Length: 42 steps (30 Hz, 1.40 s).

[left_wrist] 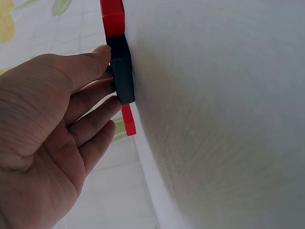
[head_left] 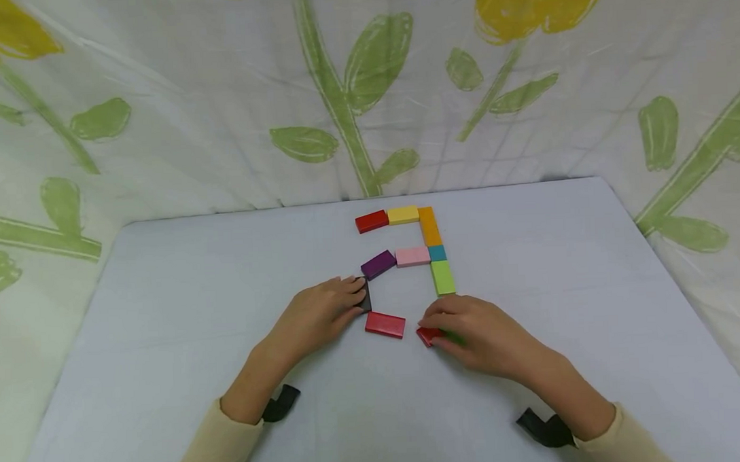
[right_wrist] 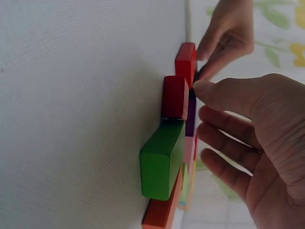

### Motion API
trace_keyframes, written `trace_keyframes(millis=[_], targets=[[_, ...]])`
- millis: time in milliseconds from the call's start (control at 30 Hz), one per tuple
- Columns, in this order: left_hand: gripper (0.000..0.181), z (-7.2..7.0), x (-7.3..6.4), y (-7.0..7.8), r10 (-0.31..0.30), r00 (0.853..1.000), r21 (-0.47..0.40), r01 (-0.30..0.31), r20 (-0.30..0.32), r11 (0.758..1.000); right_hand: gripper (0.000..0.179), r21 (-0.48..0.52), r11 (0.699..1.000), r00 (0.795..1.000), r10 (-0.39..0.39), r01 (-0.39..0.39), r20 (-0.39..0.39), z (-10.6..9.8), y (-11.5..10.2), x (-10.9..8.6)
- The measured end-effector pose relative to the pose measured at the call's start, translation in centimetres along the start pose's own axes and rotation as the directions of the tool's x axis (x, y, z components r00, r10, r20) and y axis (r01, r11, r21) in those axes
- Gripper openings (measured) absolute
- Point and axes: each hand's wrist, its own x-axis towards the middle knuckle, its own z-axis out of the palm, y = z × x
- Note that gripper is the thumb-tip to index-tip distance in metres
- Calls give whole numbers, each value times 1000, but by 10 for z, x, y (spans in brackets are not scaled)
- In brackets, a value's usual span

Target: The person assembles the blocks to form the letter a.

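Note:
In the head view, my left hand (head_left: 320,313) has its thumb and fingers on a black block (head_left: 365,299), holding it at the left of a row of flat coloured blocks. The left wrist view shows the thumb on one side of this black block (left_wrist: 122,71). My right hand (head_left: 484,332) pinches a small red block (head_left: 428,335) between thumb and fingers. Under that hand lies a green block (right_wrist: 162,160), mostly hidden from above, with an orange block (right_wrist: 162,210) behind it. Between the hands sits another red block (head_left: 385,324).
Beyond the hands, a purple block (head_left: 378,265), a pink block (head_left: 412,257), a teal block (head_left: 437,253), a lime block (head_left: 443,277), an orange-yellow block (head_left: 430,226), a yellow block (head_left: 403,215) and a red block (head_left: 372,221) lie on the white table (head_left: 194,285). A flowered curtain (head_left: 219,127) hangs behind.

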Motion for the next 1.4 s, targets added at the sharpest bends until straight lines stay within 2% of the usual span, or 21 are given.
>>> trace_keyframes(millis=[267, 633, 1000, 1200, 1400], targets=[[40, 0, -1, -1, 6, 1000, -17, -6, -10, 1000, 26, -21, 1000, 997, -19, 21, 73, 5, -1, 4], [39, -2, -3, -1, 4, 1000, -22, -5, -16, 1000, 28, -19, 999, 998, -38, 39, 41, 8, -1, 3], [40, -1, 0, -1, -3, 1000, -8, 3, -1, 1000, 30, 18, 998, 994, 69, -68, -87, -5, 8, 3], [40, -1, 0, -1, -4, 1000, -8, 4, -2, 1000, 31, 27, 993, 987, 115, -113, -116, -3, 14, 5], [40, -1, 0, -2, -1, 1000, -9, 1, 1, 1000, 31, 36, 985, 979, 173, -170, -110, 1, 18, 5]])
